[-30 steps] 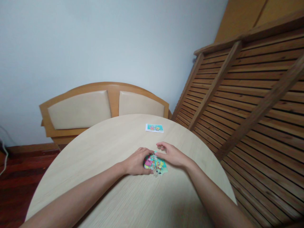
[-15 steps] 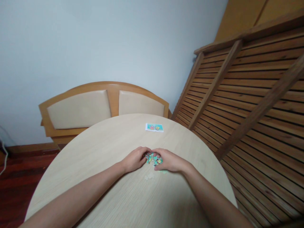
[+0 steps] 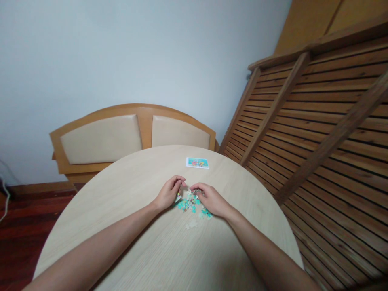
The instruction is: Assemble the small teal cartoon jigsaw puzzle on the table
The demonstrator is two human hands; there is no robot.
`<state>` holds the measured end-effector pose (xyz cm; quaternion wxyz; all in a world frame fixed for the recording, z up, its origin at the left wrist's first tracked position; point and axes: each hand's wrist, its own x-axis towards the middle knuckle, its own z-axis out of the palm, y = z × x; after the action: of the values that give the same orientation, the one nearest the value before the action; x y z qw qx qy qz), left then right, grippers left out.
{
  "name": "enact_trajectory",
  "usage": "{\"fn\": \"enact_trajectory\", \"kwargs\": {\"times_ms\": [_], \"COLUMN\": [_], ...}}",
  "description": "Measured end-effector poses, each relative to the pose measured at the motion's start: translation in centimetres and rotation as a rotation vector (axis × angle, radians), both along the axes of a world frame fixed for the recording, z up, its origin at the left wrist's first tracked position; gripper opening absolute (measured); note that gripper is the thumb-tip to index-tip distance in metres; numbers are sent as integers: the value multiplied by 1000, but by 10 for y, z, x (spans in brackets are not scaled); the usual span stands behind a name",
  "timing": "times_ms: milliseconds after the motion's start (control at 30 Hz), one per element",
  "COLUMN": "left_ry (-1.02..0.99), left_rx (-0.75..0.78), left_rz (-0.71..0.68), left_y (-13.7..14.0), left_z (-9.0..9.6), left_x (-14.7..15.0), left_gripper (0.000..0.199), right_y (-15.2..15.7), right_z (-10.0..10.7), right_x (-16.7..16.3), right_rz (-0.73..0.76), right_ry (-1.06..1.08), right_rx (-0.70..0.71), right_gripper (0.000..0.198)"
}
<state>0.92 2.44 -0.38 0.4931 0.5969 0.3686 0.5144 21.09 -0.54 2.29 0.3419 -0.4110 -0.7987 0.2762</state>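
Note:
Small jigsaw puzzle pieces point(image 3: 188, 204), mostly teal with some yellow and pale ones, lie in a loose heap on the table. My left hand point(image 3: 169, 195) is at the heap's left side, its fingers bent and a little apart, with pieces close under its palm side. On the other side, my right hand point(image 3: 211, 199) curves over the heap's edge, fingertips apart and near several pieces. Whether a piece rests inside either hand is hard to see. A few pale pieces point(image 3: 191, 224) lie nearer to me. Beyond the hands is a picture card point(image 3: 197, 163) with colourful cartoon figures.
The round wooden table point(image 3: 136, 242) has a curved edge all round. Behind it stands a wooden headboard point(image 3: 145, 125) with cream panels against a pale wall. A slatted wooden frame point(image 3: 303, 133) leans close along the right side.
My hands have moved apart, the left one rising slightly away from me. The pieces, bunched between the hands before, are now spread out and more visible.

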Motion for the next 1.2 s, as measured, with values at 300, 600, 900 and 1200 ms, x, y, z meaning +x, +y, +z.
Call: {"fn": "enact_trajectory", "kwargs": {"times_ms": [300, 600, 900, 1200], "left_ry": [-131, -309, -342, -91], "left_rx": [-118, -254, -234, -99], "left_rz": [2, -110, 72, -29], "left_y": [3, 4, 14, 12], "left_z": [-1, -4, -5, -15], "left_x": [-4, -1, -9, -3], "left_gripper": [48, 51, 53, 43], "right_y": [-22, -10, -16, -3], "right_z": [-19, -22, -22, -25], "right_x": [-26, -47, -49, -45], "right_rz": [100, -40, -14, -170], "right_ry": [-383, -261, -390, -348], "right_rx": [50, 216, 201, 301], "right_gripper": [89, 18, 69, 15]}}
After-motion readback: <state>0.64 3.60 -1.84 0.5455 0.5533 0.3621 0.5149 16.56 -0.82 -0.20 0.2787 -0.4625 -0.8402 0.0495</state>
